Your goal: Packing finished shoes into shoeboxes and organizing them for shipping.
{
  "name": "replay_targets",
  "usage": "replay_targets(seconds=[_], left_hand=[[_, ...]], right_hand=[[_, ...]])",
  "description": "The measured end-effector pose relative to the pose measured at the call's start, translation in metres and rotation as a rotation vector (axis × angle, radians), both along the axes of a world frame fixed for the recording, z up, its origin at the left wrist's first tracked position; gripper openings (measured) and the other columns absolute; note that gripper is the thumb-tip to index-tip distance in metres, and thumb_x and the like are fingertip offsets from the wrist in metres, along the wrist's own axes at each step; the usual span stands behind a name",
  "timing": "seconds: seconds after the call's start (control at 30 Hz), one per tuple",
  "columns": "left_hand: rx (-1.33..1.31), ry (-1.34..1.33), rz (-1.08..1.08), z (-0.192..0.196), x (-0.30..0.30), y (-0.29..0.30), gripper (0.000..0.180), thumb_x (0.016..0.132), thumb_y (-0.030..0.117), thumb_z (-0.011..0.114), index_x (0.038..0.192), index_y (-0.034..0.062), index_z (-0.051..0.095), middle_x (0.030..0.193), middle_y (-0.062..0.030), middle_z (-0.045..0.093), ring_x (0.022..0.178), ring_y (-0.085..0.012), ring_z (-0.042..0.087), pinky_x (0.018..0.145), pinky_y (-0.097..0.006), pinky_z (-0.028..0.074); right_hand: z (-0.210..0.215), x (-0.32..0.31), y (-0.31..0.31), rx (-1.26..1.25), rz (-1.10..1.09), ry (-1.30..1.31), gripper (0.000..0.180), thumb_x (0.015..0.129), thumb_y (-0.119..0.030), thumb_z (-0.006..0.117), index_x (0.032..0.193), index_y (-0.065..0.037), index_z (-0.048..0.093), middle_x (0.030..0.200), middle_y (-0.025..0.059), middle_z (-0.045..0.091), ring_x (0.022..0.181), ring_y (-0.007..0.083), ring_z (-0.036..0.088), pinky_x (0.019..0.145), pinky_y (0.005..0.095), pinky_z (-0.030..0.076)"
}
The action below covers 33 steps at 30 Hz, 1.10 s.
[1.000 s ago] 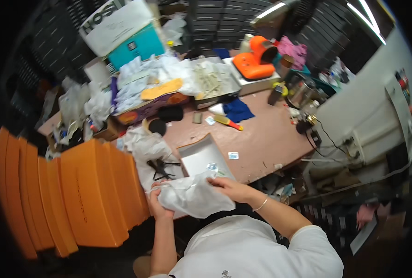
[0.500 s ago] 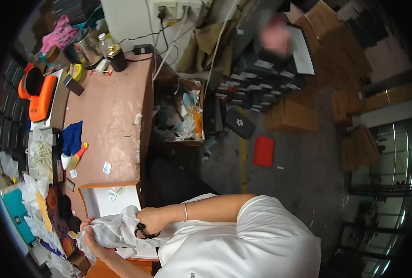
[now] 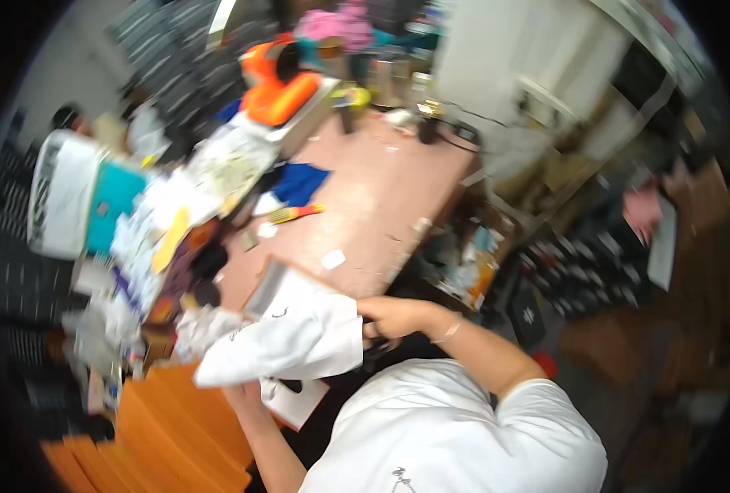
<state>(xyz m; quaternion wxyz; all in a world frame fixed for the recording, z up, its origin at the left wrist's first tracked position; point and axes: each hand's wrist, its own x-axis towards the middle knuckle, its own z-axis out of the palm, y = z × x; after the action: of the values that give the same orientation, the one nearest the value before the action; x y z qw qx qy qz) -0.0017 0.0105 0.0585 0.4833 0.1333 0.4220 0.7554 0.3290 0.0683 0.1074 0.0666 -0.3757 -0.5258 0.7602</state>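
Both hands grip a white garment above an open box, orange stacks alongside.

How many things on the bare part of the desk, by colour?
Blue cloth: 1
Yellow-and-red tool: 1
White paper scraps: 2
White open box: 1
Total: 5
The heaps along the left edge are too blurred to count.

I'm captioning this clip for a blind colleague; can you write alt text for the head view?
A person in a white shirt holds a white bag in both hands, right hand at its edge and left hand beneath, over an open white box on a cluttered pink table. Orange boxes are stacked at their left. The picture is motion-blurred.
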Motion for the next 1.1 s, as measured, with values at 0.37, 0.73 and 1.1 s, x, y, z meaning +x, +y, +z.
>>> replay_targets(seconds=[0.37, 0.73, 1.1], left_hand=[[-0.391, 1.76, -1.32, -0.041, 0.052, 0.077, 0.04, 0.091, 0.013, 0.056, 0.128, -0.0013, 0.051, 0.13, -0.0142, 0.053, 0.124, -0.0211, 0.047, 0.107, -0.038, 0.034], [0.018, -0.57, -0.818, -0.028, 0.062, 0.001, 0.074, 0.083, 0.035, 0.063, 0.139, -0.0052, 0.036, 0.116, -0.0249, 0.059, 0.098, -0.0277, 0.065, 0.087, -0.037, 0.053], [-0.032, -0.528, -0.321, -0.036, 0.074, -0.066, 0.059, 0.088, 0.022, 0.058, 0.138, -0.0007, 0.039, 0.117, -0.015, 0.061, 0.099, -0.0152, 0.062, 0.085, -0.03, 0.051]], right_hand=[[0.019, 0.033, 0.083, 0.768, -0.089, -0.332, 0.041, 0.08, 0.0, 0.057, 0.121, -0.001, 0.056, 0.095, 0.0223, 0.065, 0.083, 0.0312, 0.065, 0.077, 0.0381, 0.05], [0.051, -0.099, 0.124, 1.396, 0.12, 0.0, 0.07, 0.067, -0.021, 0.085, 0.125, 0.002, 0.052, 0.116, 0.0169, 0.059, 0.09, 0.0281, 0.064, 0.077, 0.0366, 0.052], [-0.089, -0.015, 0.087, -0.014, -0.527, -0.013, 0.041, 0.098, -0.026, 0.051, 0.135, -0.009, 0.047, 0.129, 0.0129, 0.052, 0.107, 0.0202, 0.057, 0.086, 0.0326, 0.05]])
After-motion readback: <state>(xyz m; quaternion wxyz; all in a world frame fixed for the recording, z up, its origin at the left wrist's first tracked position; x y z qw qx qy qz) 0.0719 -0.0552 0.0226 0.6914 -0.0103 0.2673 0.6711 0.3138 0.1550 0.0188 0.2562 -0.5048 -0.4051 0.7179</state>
